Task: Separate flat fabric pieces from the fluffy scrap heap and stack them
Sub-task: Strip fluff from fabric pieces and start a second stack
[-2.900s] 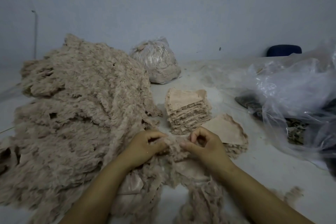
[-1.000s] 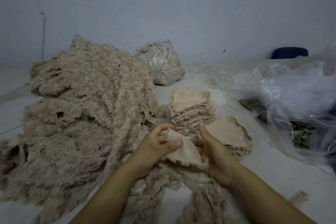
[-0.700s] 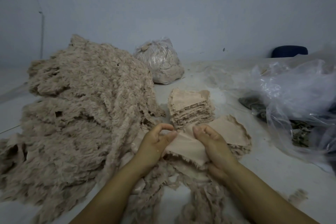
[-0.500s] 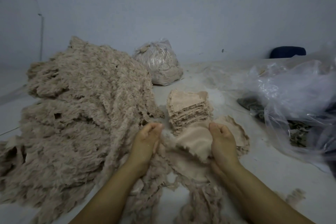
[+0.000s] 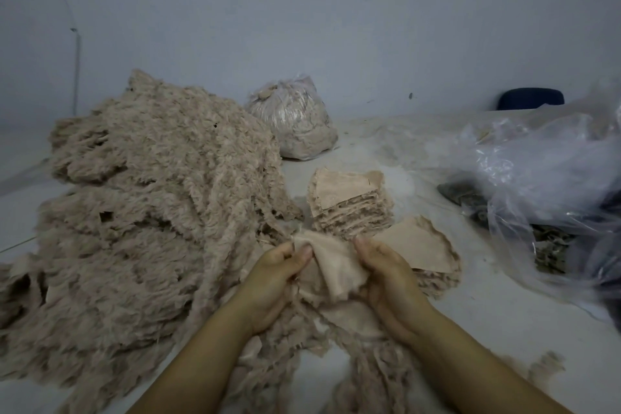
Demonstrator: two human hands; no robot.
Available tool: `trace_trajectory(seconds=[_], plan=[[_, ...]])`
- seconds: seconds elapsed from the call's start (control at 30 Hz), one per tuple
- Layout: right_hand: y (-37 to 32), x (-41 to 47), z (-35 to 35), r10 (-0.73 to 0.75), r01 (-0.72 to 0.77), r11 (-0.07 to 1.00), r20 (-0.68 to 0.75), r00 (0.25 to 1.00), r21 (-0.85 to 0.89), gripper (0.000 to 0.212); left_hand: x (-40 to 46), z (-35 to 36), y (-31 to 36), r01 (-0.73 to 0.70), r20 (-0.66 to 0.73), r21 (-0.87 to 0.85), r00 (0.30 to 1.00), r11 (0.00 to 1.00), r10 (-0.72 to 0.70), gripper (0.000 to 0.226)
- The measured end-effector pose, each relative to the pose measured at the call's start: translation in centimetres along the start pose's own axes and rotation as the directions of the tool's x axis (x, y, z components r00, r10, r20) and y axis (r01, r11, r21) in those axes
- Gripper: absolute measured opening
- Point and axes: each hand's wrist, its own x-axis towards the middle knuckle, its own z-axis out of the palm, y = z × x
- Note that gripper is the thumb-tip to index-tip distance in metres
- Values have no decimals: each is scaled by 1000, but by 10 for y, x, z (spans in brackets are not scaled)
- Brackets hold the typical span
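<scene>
Head view. Containers first: one tied clear bag (image 5: 295,124) stands at the back of the bench (image 5: 504,306), beside the heap, packed with pale beige scrap. A second, loose clear plastic bag (image 5: 551,178) sprawls along the right side; dark mottled material (image 5: 551,245) shows through and under it, but what it is cannot be told.

Count: one large fluffy scrap heap (image 5: 144,212) on your left, spilling toward you under your forearms. Two stacks of flat pieces: a tall stack (image 5: 349,202) just behind your hands, and a low stack (image 5: 423,252) just right of it, its top piece flat and smooth side up. One flat piece (image 5: 336,265) is in your hands. One small tuft (image 5: 547,366) lies apart at lower right. One dark blue object (image 5: 531,99) sits at the far right edge.

Hands: your left hand (image 5: 275,279) pinches the upper left corner of the flat piece between thumb and curled fingers (image 5: 304,250). Your right hand (image 5: 389,279) grips its right edge, fingers folded round the cloth. The piece hangs between them, just above the loose fluff in front of the stacks.

Against half a second ago: your left hand, then off the piece, has taken hold again, and the piece sits lower and nearer you, clear of the low stack.
</scene>
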Motion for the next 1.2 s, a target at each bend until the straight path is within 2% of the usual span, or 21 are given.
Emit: trace_trajectory(seconds=[0.07,0.17,0.23,0.3,0.37,0.47,0.5,0.57,0.67,0.73,0.77,0.87,0.97,1.07,1.13,1.2], plan=[[-6,2,-3,91,-88,989,23,996,-118,66,-2,1,-1,-26,47,136,999,990,19,20],[-8,4,-5,215,-182,954,119,969,-239,55,-4,3,-3,-119,128,380,989,917,75,15],[-6,3,-2,285,-252,942,133,949,-222,49,-4,5,-4,-181,172,431,978,884,117,21],[-3,2,1,312,-297,943,89,946,-153,47,-5,9,-5,-220,174,474,972,853,155,24],[-2,3,3,216,-217,973,-21,976,-79,37,-5,12,-5,-245,123,544,969,802,212,17],[-3,6,-1,-97,57,983,-232,968,-175,13,-1,8,-5,-235,-1,629,953,741,303,24],[-6,6,-4,-176,121,969,-257,950,-215,12,-1,6,-4,-225,-32,626,949,747,312,27],[-9,3,-8,-249,185,944,-221,943,-272,12,-3,3,-1,-209,-75,559,951,802,300,32],[-6,-3,-6,-224,179,905,-73,972,-387,24,-4,5,2,-182,-84,422,968,888,238,44],[-1,-5,-1,-214,181,849,-8,977,-496,36,-5,7,2,-163,-8,385,984,908,180,54],[1,-6,2,-214,192,821,22,977,-538,41,-6,9,1,-169,47,393,985,904,164,52],[4,-7,5,-200,232,768,120,972,-597,50,-9,14,0,-242,138,430,970,870,202,23],[8,-5,6,-209,241,743,125,970,-624,41,-8,12,0,-277,116,431,961,859,252,16],[7,-3,6,-217,237,758,107,970,-608,18,-8,11,2,-194,57,387,981,901,187,23],[7,-3,6,-182,211,791,108,977,-574,21,-7,10,2,-124,3,350,991,928,132,34],[6,-4,7,-161,199,794,118,980,-575,21,-6,10,3,-116,8,342,993,932,121,38]])
